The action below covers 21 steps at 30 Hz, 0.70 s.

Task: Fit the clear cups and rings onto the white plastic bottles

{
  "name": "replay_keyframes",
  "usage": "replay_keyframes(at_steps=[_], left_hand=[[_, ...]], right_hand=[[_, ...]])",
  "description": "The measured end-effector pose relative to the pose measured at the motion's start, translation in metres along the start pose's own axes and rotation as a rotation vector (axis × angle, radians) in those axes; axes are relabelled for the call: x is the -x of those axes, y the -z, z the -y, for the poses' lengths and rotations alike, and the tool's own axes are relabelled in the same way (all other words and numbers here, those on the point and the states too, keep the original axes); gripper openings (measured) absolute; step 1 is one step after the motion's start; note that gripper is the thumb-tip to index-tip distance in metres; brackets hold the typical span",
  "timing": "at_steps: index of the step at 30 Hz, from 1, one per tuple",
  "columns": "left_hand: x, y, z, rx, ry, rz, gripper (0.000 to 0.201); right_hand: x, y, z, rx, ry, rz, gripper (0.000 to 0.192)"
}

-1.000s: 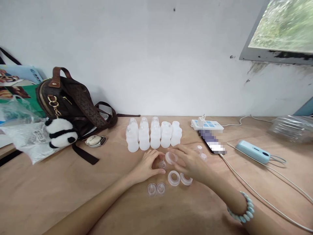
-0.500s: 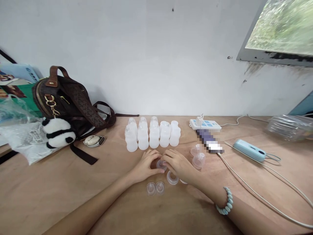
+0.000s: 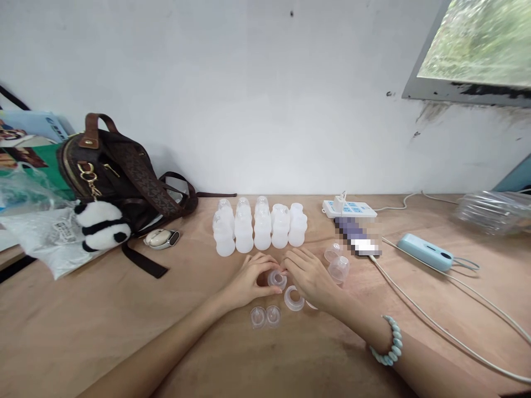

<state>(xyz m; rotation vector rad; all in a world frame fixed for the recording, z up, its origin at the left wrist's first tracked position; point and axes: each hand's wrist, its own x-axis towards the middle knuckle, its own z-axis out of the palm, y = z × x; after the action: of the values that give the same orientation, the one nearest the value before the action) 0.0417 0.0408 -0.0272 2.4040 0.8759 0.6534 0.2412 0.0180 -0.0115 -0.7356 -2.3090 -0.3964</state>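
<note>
Between my two hands, at the middle of the table, is a translucent baby bottle collar ring. My left hand curves round its left side, thumb in front and fingers behind. The curled fingers of my right hand pinch at its upper right edge, their tips partly hidden. Just right of it lies another collar ring, and a further piece is partly covered by my right wrist. In front, two clear bottle nipples stand side by side. Behind my hands are several frosted baby bottles in rows, some with clear caps.
Two clear bottle caps lie right of my right hand. Farther right are a phone, a power strip, a blue power bank and a long cable. A brown backpack with a panda charm stands left.
My right fingers have shifted from over the middle of the collar ring to its right edge, so its opening shows. My left hand stays round it.
</note>
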Motion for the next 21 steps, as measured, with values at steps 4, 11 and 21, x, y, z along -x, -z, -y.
replay_keyframes(at_steps=[4,11,21], left_hand=[[0.000,0.000,0.002,0.006,0.002,-0.012,0.035],[0.002,-0.002,0.003,-0.027,0.011,-0.020,0.034],[0.005,0.001,-0.002,0.012,0.073,-0.006,0.036]], right_hand=[[-0.001,0.003,0.001,-0.026,-0.016,-0.024,0.030],[-0.002,0.008,-0.004,-0.171,-0.112,0.068,0.018],[-0.106,0.063,-0.098,-0.122,-0.635,0.153,0.014]])
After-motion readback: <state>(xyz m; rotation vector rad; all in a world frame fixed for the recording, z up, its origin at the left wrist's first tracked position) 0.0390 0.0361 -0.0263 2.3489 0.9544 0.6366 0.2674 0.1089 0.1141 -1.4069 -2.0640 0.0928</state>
